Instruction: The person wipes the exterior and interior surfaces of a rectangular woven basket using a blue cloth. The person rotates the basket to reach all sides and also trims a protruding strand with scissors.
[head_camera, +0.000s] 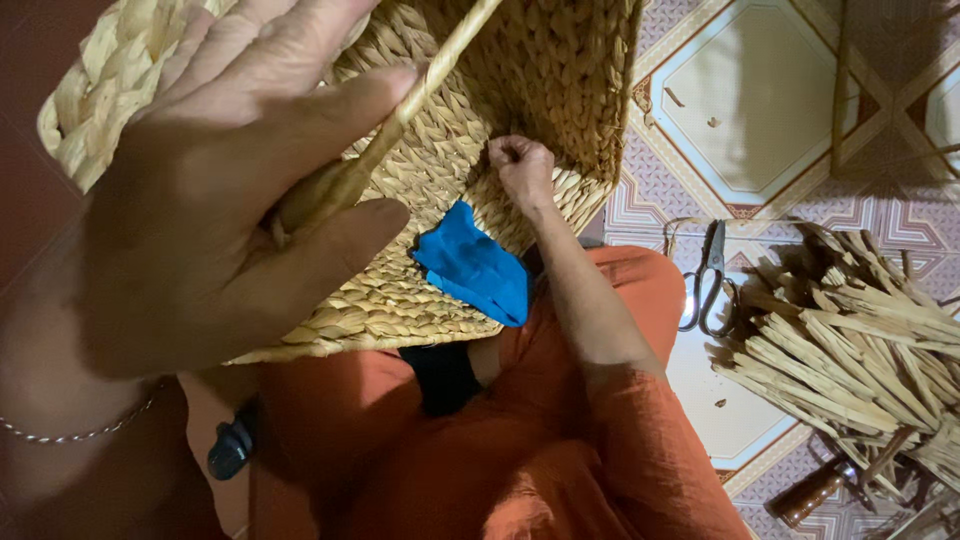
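Weaving step: left hand (215, 215) at frame's left grips a pale twisted straw strand (400, 115); right hand (522, 165) is clenched against the tan woven straw basket (560, 70), centre; tightening seems next.

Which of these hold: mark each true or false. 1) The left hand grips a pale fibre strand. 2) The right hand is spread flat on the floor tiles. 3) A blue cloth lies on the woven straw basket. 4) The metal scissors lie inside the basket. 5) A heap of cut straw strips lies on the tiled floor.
1) True: the left hand grips the pale twisted fibre strand.
2) False: the right hand is a closed fist against the woven straw basket.
3) True: the blue cloth lies on it.
4) False: the metal scissors lie on the patterned tiled floor.
5) True: the heap of cut straw strips lies there.
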